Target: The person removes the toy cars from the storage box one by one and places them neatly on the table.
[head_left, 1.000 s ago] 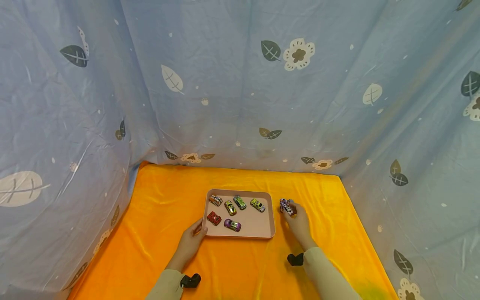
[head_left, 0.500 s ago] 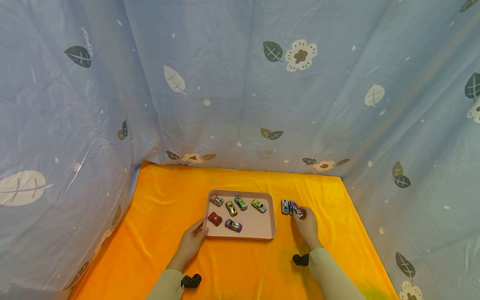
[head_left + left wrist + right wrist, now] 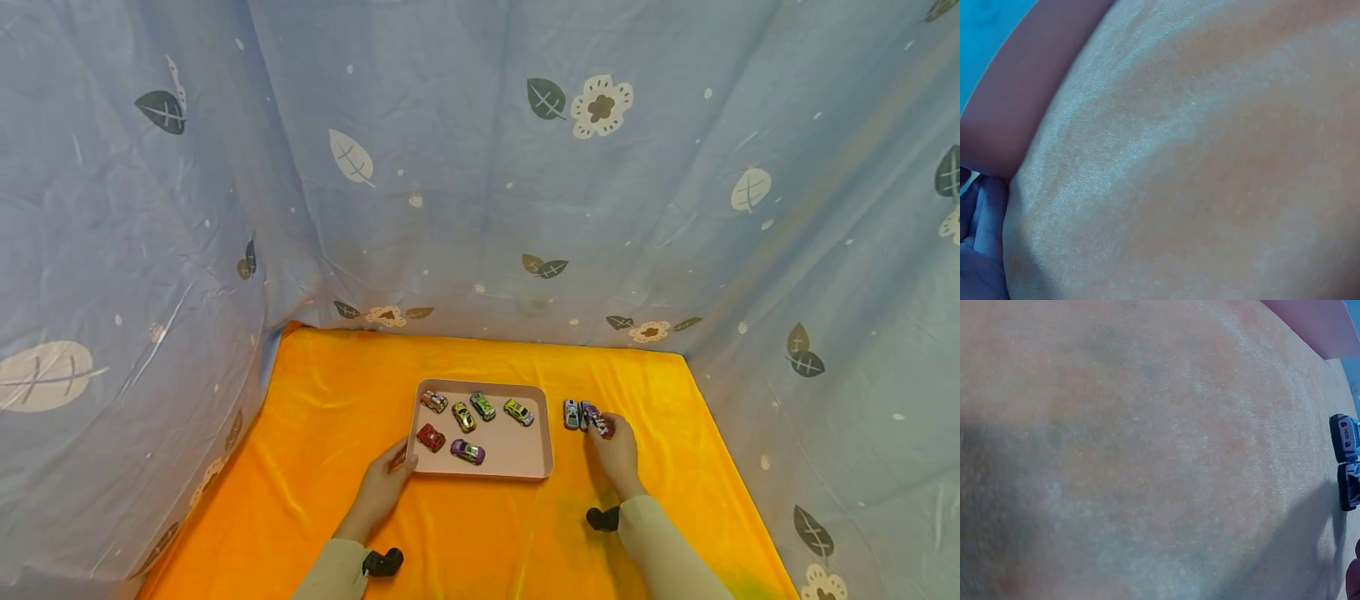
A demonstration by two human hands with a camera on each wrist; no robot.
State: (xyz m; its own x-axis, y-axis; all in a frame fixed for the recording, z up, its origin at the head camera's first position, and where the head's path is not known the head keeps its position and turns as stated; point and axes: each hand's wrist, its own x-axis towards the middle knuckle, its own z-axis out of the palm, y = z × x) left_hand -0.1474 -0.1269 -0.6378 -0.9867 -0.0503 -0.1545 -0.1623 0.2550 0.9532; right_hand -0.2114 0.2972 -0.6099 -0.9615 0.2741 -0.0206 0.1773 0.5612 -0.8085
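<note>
A shallow pink tray (image 3: 517, 457) lies on the orange cloth. My left hand (image 3: 378, 492) grips its near left corner, thumb at the rim. In the left wrist view, the fingers (image 3: 988, 219) meet the tray's outer wall (image 3: 1029, 81). Right of the tray, my right hand (image 3: 618, 454) holds a purple-and-white toy car (image 3: 598, 421) at its fingertips; a reddish patch beside the fingers is too small to make out. Close by stands a white-and-grey toy car (image 3: 572, 414). Two cars stand side by side in the right wrist view, the nearer-edge toy car (image 3: 1344, 437) being white and blue.
Inside the tray sit several toy cars, among them a red car (image 3: 431, 437), a purple car (image 3: 468, 452) and a yellow car (image 3: 518, 412). Blue patterned curtains (image 3: 480, 208) enclose the orange cloth (image 3: 465, 542) at the back and both sides.
My right hand has shifted right and slightly nearer with the purple-and-white car, bringing the white-and-grey car into clear sight. Between the last two frames it barely moves. The left hand stays at the tray.
</note>
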